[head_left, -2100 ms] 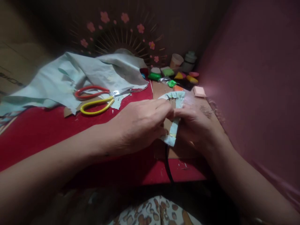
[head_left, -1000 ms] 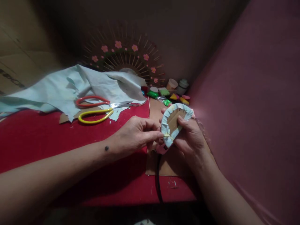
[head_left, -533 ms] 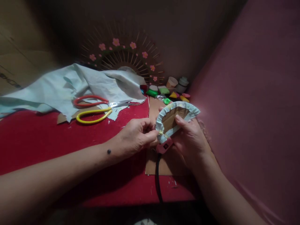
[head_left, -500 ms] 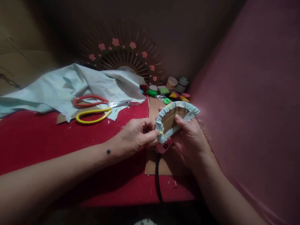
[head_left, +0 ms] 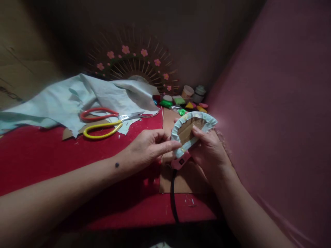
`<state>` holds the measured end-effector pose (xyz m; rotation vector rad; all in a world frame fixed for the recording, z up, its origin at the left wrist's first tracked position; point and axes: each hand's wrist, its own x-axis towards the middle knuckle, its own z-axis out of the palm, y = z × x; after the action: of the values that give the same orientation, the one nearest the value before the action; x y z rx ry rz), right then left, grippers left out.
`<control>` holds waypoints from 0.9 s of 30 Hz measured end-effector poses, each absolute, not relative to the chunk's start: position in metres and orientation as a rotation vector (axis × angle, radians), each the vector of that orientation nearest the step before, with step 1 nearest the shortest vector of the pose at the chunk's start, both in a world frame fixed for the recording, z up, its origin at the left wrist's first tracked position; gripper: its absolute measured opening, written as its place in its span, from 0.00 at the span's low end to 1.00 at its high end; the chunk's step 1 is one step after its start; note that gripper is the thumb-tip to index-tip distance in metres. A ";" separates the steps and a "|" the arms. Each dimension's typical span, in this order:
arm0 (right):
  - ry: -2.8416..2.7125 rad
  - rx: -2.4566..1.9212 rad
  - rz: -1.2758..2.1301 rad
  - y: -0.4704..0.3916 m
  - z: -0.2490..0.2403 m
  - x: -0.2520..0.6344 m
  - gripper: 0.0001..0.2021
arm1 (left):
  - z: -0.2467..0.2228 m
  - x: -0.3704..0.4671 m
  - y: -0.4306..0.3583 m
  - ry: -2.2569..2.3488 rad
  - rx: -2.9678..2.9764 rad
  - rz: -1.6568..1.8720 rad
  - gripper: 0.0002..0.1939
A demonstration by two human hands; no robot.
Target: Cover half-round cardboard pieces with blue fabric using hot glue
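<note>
My right hand (head_left: 210, 148) holds a half-round cardboard piece (head_left: 188, 132), its thumb lying on the bare brown face and its fingers behind. Pale blue fabric is folded over the piece's rim in small pleats. At the lower left corner, my left hand (head_left: 152, 146) has its thumb pressed on the folded fabric, with the other fingers curled at the edge and partly hidden. Just below the piece lies a pink tool (head_left: 180, 161) with a black cord; its front part is hidden.
Scissors (head_left: 120, 120) with one red and one yellow handle rest by a rumpled pale blue cloth (head_left: 59, 100) on the red table (head_left: 33, 158). A cardboard sheet (head_left: 191, 181) lies under my hands. Behind are a flowered stick fan (head_left: 137, 63), clay packs (head_left: 167, 102) and a small cup (head_left: 187, 91).
My left thumb has stretched out and moved onto the fabric at the lower left corner, where it was pinched at the edge before. The view has shifted slightly; my right hand keeps its hold.
</note>
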<state>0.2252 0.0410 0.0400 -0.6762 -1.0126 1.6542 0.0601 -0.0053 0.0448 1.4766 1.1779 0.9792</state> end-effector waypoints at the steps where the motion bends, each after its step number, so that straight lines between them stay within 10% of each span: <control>1: -1.010 -0.663 1.639 0.043 0.040 0.227 0.08 | 0.046 0.059 -0.005 1.179 1.481 0.987 0.15; 15: -0.866 -0.501 1.549 0.065 0.050 0.246 0.09 | 0.032 0.107 -0.006 1.523 2.440 0.379 0.27; 21: -0.854 -0.450 1.538 0.072 0.049 0.252 0.06 | 0.034 0.118 -0.003 1.627 2.461 0.202 0.16; 27: -0.726 -0.407 1.539 0.079 0.051 0.258 0.08 | 0.024 0.083 0.003 1.735 2.162 0.524 0.19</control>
<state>0.2576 0.0794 0.0506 -0.4073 -0.7265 1.5392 0.0827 0.0033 0.0242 2.1621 1.7352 0.5242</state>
